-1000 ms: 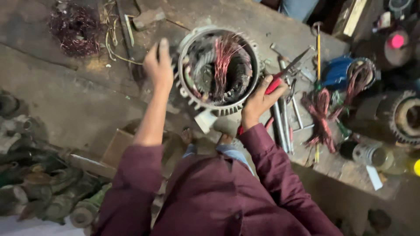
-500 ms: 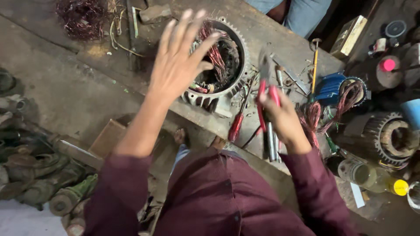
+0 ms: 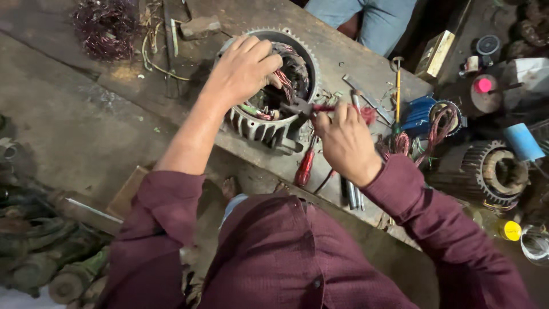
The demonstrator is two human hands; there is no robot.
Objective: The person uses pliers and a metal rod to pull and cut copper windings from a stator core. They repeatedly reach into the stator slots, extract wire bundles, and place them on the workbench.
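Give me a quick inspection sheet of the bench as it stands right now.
Surface: worn wooden workbench, dusty, stained.
Job's things: finned motor stator housing with copper windings inside; red-handled pliers reaching into it.
Clutter: red screwdriver, hammer, metal rods, scrap wire tangle.
Grippers: left hand rests on the housing rim; right hand grips the pliers.
Cables: loose coil bundles at the right.
Surroundings: another stator, old motor parts, a second person's legs.
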